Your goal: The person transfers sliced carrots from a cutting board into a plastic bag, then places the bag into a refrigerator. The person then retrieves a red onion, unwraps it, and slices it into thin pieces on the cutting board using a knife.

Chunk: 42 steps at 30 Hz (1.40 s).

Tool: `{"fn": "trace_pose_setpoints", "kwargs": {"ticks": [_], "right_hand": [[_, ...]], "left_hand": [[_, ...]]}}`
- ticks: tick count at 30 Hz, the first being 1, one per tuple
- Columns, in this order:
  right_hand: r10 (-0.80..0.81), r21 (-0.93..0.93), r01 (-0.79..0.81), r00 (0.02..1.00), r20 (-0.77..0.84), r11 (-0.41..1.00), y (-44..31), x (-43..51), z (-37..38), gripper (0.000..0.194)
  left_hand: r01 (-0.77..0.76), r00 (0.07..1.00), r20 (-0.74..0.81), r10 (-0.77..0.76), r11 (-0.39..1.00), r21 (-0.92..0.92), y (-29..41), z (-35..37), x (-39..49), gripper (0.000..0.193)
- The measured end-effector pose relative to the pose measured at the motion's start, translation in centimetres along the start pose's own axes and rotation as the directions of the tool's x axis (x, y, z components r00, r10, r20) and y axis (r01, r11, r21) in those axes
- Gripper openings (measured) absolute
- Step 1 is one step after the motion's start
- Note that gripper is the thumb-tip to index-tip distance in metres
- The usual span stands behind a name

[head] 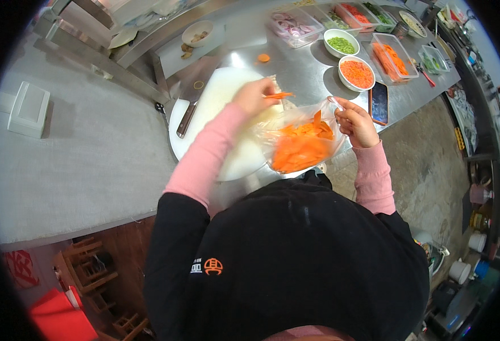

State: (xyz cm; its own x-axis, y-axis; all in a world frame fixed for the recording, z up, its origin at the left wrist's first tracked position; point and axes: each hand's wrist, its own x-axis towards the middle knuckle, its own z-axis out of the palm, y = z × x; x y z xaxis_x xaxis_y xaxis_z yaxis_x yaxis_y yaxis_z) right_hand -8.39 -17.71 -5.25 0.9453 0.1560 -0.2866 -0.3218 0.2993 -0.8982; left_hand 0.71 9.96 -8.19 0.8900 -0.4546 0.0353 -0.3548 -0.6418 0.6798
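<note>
My left hand (256,97), slightly blurred, pinches a few orange carrot strips (280,95) above the white cutting board (220,157). The fingers of my right hand (358,123) grip the rim of a clear plastic bag (337,138). Sliced carrot (303,147) fills the bag's lower part, and one piece stands up near its mouth. The bag hangs over the board's right edge, close to my body. To the left lies a cleaver (186,120), its wooden handle across the board's edge and a ring-shaped scrap on its blade.
Bowls of chopped green vegetable (340,44) and diced carrot (356,75) stand beyond the bag, beside a phone (378,103). Clear tubs hold sliced onion (294,27) and carrot (392,59). One carrot slice (263,57) lies on the steel counter. A metal shelf post (141,83) rises at left.
</note>
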Motion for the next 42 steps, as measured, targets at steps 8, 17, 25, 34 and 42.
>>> {"fn": "trace_pose_setpoints", "kwargs": {"ticks": [8,17,25,34,42], "right_hand": [[-0.014,-0.031,0.014,1.000,-0.023,0.999,-0.4,0.0,0.4,0.042],[-0.025,0.062,0.026,1.000,-0.019,0.998,0.1,-0.5,-1.2,0.039],[-0.041,0.018,0.041,0.999,-0.005,0.999,-0.1,-0.1,-1.0,0.039],[-0.048,0.025,0.049,0.998,-0.044,0.998,0.4,-1.5,-0.6,0.038],[-0.095,-0.114,0.086,0.993,-0.073,0.990,0.4,-1.0,0.6,0.039]], "left_hand": [[-0.416,0.908,0.069,0.413,0.872,0.258,5.1,7.0,-2.3,0.029],[0.413,0.907,-0.244,-0.342,0.834,0.367,-4.5,1.5,-6.4,0.034],[0.471,0.882,-0.129,-0.454,0.838,0.275,-8.1,3.2,-6.8,0.013],[0.316,0.869,-0.441,-0.227,0.939,0.139,-3.4,2.1,-6.3,0.015],[-0.099,0.990,-0.061,0.125,0.941,0.324,5.6,6.3,-5.5,0.017]]}}
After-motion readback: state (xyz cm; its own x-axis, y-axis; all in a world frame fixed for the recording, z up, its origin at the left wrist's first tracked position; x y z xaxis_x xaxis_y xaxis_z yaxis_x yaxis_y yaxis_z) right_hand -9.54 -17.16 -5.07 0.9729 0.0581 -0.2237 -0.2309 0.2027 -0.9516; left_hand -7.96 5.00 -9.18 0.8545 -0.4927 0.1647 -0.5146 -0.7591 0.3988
